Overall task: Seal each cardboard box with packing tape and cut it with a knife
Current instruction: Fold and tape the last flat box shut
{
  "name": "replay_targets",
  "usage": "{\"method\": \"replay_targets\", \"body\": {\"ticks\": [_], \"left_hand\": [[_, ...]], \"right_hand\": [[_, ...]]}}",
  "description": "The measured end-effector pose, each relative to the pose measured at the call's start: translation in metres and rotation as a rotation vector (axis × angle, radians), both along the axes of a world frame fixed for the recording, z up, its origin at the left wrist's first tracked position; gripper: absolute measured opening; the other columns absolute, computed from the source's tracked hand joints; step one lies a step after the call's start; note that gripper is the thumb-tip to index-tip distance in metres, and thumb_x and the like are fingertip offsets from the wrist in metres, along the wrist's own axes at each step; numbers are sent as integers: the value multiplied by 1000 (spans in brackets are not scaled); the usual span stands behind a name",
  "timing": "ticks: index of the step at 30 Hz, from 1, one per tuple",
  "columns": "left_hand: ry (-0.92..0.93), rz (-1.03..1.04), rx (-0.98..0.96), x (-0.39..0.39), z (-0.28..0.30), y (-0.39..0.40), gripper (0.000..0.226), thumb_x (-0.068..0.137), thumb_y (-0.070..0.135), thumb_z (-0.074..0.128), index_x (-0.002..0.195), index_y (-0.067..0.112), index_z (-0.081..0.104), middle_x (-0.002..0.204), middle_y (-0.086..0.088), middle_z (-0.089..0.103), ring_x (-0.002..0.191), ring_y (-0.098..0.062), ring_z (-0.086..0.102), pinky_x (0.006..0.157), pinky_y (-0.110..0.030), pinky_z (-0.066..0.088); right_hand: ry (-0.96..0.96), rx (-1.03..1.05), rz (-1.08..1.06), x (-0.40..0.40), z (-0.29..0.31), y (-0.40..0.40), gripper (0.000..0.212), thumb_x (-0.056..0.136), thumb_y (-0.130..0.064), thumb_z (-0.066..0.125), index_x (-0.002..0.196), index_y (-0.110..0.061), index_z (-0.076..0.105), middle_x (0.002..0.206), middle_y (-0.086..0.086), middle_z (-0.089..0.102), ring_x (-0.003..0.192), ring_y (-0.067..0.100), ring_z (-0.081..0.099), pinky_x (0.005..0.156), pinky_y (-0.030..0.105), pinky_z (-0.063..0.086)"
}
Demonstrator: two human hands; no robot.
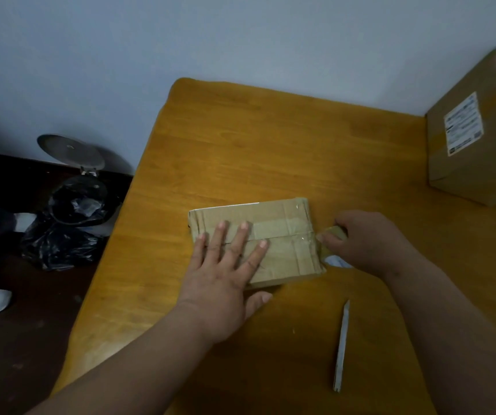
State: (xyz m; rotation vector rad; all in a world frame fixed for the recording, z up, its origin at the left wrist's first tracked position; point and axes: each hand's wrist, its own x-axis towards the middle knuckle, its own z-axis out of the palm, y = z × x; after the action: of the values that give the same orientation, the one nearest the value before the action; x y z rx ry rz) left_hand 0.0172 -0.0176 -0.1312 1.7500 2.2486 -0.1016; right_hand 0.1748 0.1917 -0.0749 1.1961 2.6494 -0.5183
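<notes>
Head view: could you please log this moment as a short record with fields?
box in work: small flat brown cardboard box on the orange-brown wooden table
left hand: flat on the box top, fingers spread
right hand: grips a roll of packing tape at the box's right end
knife: pale slim utility knife lies untouched on the table
other box: larger labelled cardboard box, far right

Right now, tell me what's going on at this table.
A person is taping shut a small cardboard box on the wooden table. The left hand lies flat on the box top, fingers spread, holding it down. The right hand grips the tape roll at the box's right end, with clear tape running across the top seam. The knife lies untouched on the table nearer the person. A larger box stands at the far right.
</notes>
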Motion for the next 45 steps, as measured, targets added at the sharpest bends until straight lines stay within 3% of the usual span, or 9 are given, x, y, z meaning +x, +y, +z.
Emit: {"method": "replay_targets", "body": {"ticks": [8, 13, 19, 22, 25, 32, 37, 42, 45], "left_hand": [[7, -53, 137, 8, 7, 19, 84, 91, 68, 25, 154, 21, -5, 161, -2, -18, 148, -24, -19, 117, -48, -16], [-47, -54, 58, 18, -8, 33, 88, 91, 71, 25, 149, 30, -26, 156, 1, -34, 142, -22, -35, 117, -47, -19], [-14, -43, 115, 10, -9, 38, 84, 85, 75, 32, 153, 37, -1, 164, 4, -7, 150, -22, -4, 115, -44, -2], [25, -46, 62, 10, -14, 44, 93, 84, 77, 31, 148, 39, -25, 159, 2, -31, 147, -28, -26, 115, -55, -15], [29, -60, 14, 8, -16, 47, 85, 82, 76, 14, 138, 42, -40, 153, 2, -40, 141, -30, -37, 112, -59, -20], [-283, -68, 201, -17, 22, 34, 79, 86, 78, 15, 146, 48, -26, 156, 13, -33, 145, -14, -29, 119, -47, -13], [-962, 236, 400, -10, 73, 26, 97, 73, 64, 67, 150, 50, 11, 162, 19, 10, 149, -5, 10, 120, -48, 22], [-1102, 496, 580, -9, 95, 14, 96, 57, 53, 84, 138, 18, 46, 125, 4, 65, 116, -9, 62, 93, -26, 53], [-1285, 595, 642, -19, 92, 4, 70, 63, 41, 83, 124, 17, 59, 114, -3, 72, 106, -20, 69, 85, -32, 57]], "right_hand": [[30, -31, -6, 2, -4, 2, 38, 91, -48, 59, 64, -29, 38, 67, -7, 46, 60, 9, 42, 50, 28, 25], [106, -138, -46, 6, -13, 4, 36, 90, -47, 62, 67, -23, 48, 67, -3, 51, 60, 12, 44, 52, 30, 31], [495, -591, -527, 29, -38, 4, 50, 72, -49, 75, 91, -6, 61, 90, 4, 60, 78, 16, 56, 67, 33, 44], [728, -957, -838, 30, -56, -7, 60, 66, -48, 72, 113, -12, 60, 114, 12, 66, 98, 26, 65, 83, 41, 52], [979, -1222, -966, 38, -60, -10, 30, 82, -35, 61, 96, -11, 74, 97, 11, 71, 92, 27, 67, 78, 37, 55], [1197, -1286, -553, 48, -6, -4, 60, 73, -16, 73, 125, 1, 49, 125, 21, 56, 122, 37, 53, 107, 48, 41], [1093, -890, -279, -5, 73, -23, 32, 59, -48, 82, 82, -28, 70, 71, -5, 62, 70, 8, 58, 65, 22, 46], [868, -593, -75, -58, 109, -68, 43, 65, -63, 71, 92, -32, 57, 78, -11, 66, 69, 1, 63, 58, 18, 49], [865, -731, 40, -78, 118, -78, 39, 77, -48, 69, 109, -34, 54, 104, -4, 67, 96, 16, 67, 82, 42, 57]]}}
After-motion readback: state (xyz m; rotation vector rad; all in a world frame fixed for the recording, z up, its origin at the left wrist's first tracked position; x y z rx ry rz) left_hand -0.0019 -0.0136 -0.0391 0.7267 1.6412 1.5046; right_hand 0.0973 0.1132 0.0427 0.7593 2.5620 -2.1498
